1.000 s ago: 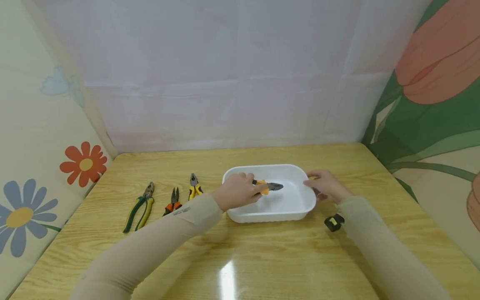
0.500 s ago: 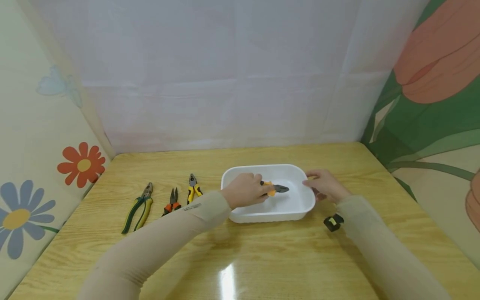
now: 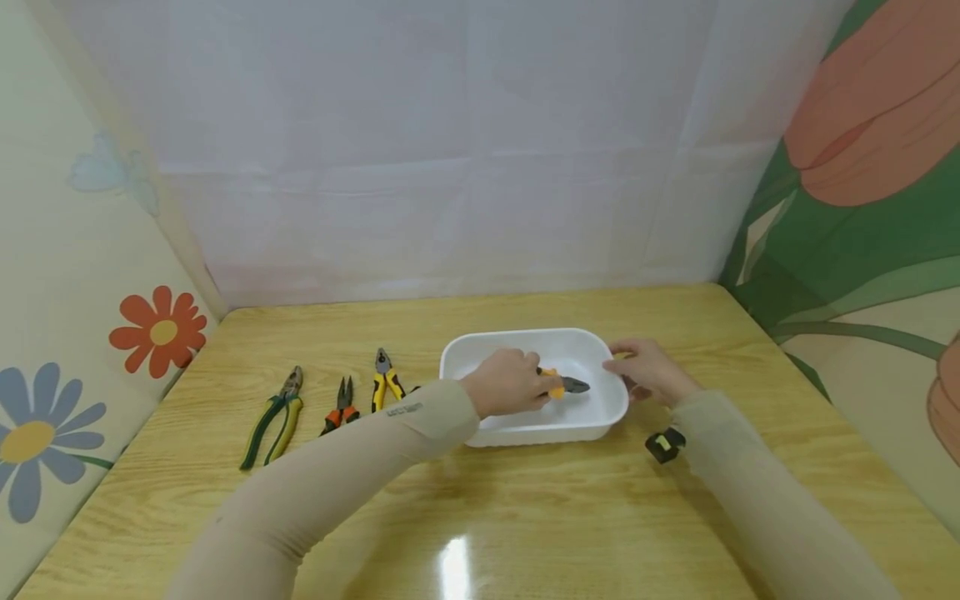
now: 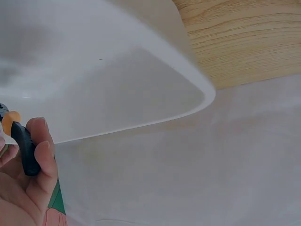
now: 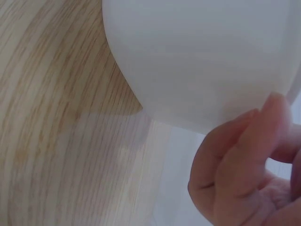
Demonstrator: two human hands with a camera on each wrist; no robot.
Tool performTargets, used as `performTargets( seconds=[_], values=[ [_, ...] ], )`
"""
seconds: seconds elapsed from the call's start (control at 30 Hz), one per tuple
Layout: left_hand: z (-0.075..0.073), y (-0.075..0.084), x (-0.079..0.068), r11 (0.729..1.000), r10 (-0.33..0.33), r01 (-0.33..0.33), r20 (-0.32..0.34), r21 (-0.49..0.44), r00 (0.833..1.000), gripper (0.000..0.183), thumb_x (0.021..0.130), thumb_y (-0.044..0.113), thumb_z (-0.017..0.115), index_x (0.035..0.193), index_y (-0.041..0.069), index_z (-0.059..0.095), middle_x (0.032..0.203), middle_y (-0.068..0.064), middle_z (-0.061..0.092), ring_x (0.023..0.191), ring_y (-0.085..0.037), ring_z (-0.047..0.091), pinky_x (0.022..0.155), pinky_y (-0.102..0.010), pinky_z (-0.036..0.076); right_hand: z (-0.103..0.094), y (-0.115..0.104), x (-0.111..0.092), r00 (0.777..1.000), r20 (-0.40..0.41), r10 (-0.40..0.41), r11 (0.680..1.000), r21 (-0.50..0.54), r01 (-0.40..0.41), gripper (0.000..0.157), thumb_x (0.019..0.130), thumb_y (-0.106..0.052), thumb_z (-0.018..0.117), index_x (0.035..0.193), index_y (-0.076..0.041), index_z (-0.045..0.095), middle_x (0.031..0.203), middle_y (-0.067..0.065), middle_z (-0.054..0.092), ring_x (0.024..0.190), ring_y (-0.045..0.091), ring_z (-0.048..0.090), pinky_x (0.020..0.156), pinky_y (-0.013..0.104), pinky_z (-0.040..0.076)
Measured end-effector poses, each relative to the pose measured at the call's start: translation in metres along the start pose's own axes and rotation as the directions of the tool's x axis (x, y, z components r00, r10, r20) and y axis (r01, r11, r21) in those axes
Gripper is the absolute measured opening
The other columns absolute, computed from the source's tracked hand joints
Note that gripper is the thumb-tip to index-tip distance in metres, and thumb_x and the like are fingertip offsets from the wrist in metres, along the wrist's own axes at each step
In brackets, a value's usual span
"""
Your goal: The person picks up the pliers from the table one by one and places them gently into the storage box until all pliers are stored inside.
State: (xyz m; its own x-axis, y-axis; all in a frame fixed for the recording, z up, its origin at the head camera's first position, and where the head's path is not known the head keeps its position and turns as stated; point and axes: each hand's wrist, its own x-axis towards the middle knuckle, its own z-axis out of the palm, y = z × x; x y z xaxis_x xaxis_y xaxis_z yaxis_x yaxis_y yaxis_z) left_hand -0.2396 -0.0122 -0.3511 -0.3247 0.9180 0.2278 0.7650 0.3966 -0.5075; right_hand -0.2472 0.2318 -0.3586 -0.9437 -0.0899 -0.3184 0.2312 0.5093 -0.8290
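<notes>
Low inside a white plastic tray (image 3: 543,434) my left hand (image 3: 504,383) grips pliers (image 3: 576,385) by their orange and black handles. The dark jaws point right, over the tray floor. In the left wrist view, a black handle end (image 4: 26,150) pokes out between the curled fingers; the rest of the pliers is mostly cut off by the frame. At the tray's right end, my right hand (image 3: 651,368) pinches the rim, thumb on top and fingers at the outer wall. The right wrist view has those fingers (image 5: 244,165) bent against the white wall.
Left of the tray lie green-and-yellow pliers (image 3: 273,421), red-and-black needle-nose pliers (image 3: 342,406) and yellow-and-black pliers (image 3: 386,379), the latter two partly behind my left sleeve. A small black block (image 3: 663,446) with a yellow-green mark sits beside my right sleeve. A pale backdrop (image 3: 465,208) rises behind the table.
My left hand has moved a little to the right inside the tray, carrying the pliers with it. My right hand has stayed at the rim.
</notes>
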Motion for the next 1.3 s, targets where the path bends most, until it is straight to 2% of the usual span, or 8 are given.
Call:
performTargets(
  seconds=[0.27, 0.53, 0.73, 0.8, 0.97, 1.17, 1.3],
  values=[
    [0.005, 0.001, 0.011, 1.0, 0.002, 0.001, 0.127, -0.03, 0.992, 0.027, 0.098, 0.035, 0.053, 0.121, 0.03, 0.067, 0.074, 0.001, 0.061, 0.06, -0.012, 0.054, 0.05, -0.026, 0.046, 0.0, -0.001, 0.0, 1.0, -0.005, -0.007, 1.0, -0.009, 0.007, 0.047, 0.098, -0.008, 0.053, 0.139, 0.011, 0.039, 0.094, 0.015, 0.064, 0.067, 0.014, 0.057, 0.056, 0.028, 0.051],
    [0.016, 0.0, 0.017, 0.999, 0.017, -0.01, 0.179, -0.041, 0.984, 0.029, 0.099, 0.039, 0.051, 0.124, 0.032, 0.066, 0.079, 0.0, 0.062, 0.063, -0.013, 0.056, 0.051, -0.026, 0.046, 0.0, -0.002, -0.001, 1.0, 0.001, 0.011, 1.0, -0.014, -0.011, 0.049, 0.098, -0.009, 0.054, 0.141, 0.01, 0.038, 0.097, 0.017, 0.064, 0.066, 0.015, 0.057, 0.056, 0.029, 0.051],
    [0.022, -0.002, 0.023, 0.995, 0.031, -0.009, 0.24, -0.094, 0.97, 0.03, 0.101, 0.039, 0.048, 0.125, 0.03, 0.063, 0.083, -0.001, 0.062, 0.065, -0.013, 0.056, 0.052, -0.027, 0.046, 0.0, -0.002, 0.0, 1.0, 0.008, 0.015, 1.0, -0.014, -0.015, 0.05, 0.098, -0.01, 0.054, 0.141, 0.01, 0.037, 0.099, 0.018, 0.063, 0.067, 0.015, 0.057, 0.057, 0.029, 0.051],
    [0.023, -0.003, 0.025, 0.992, 0.035, 0.001, 0.285, -0.124, 0.958, 0.031, 0.102, 0.039, 0.047, 0.128, 0.03, 0.061, 0.087, -0.002, 0.061, 0.067, -0.014, 0.056, 0.053, -0.027, 0.046, -0.001, -0.001, 0.0, 1.0, 0.006, 0.012, 1.0, -0.011, -0.012, 0.05, 0.098, -0.009, 0.053, 0.141, 0.01, 0.037, 0.098, 0.017, 0.064, 0.067, 0.015, 0.056, 0.057, 0.029, 0.051],
    [0.026, -0.007, 0.026, 0.984, 0.037, 0.038, 0.408, -0.174, 0.912, 0.037, 0.104, 0.04, 0.042, 0.138, 0.033, 0.052, 0.099, -0.005, 0.06, 0.073, -0.016, 0.056, 0.063, -0.03, 0.049, 0.0, -0.001, -0.001, 1.0, 0.003, -0.006, 1.0, 0.005, 0.006, 0.049, 0.098, -0.008, 0.054, 0.14, 0.011, 0.037, 0.094, 0.015, 0.064, 0.065, 0.014, 0.056, 0.054, 0.027, 0.05],
    [0.03, -0.009, 0.025, 0.985, 0.04, 0.052, 0.5, -0.167, 0.865, 0.043, 0.105, 0.043, 0.038, 0.147, 0.038, 0.04, 0.106, -0.006, 0.059, 0.077, -0.017, 0.059, 0.069, -0.031, 0.051, 0.0, -0.001, -0.001, 1.0, -0.005, -0.005, 1.0, 0.007, 0.005, 0.048, 0.097, -0.007, 0.054, 0.139, 0.011, 0.038, 0.095, 0.016, 0.063, 0.065, 0.013, 0.056, 0.053, 0.027, 0.05],
    [0.032, -0.008, 0.027, 0.982, 0.035, 0.074, 0.558, -0.171, 0.829, 0.046, 0.103, 0.043, 0.041, 0.149, 0.04, 0.036, 0.106, -0.005, 0.06, 0.076, -0.016, 0.058, 0.068, -0.03, 0.05, 0.0, -0.001, 0.0, 1.0, -0.004, 0.005, 1.0, -0.008, -0.005, 0.049, 0.098, -0.008, 0.053, 0.14, 0.011, 0.038, 0.099, 0.019, 0.063, 0.066, 0.014, 0.056, 0.054, 0.028, 0.051]
  ],
)
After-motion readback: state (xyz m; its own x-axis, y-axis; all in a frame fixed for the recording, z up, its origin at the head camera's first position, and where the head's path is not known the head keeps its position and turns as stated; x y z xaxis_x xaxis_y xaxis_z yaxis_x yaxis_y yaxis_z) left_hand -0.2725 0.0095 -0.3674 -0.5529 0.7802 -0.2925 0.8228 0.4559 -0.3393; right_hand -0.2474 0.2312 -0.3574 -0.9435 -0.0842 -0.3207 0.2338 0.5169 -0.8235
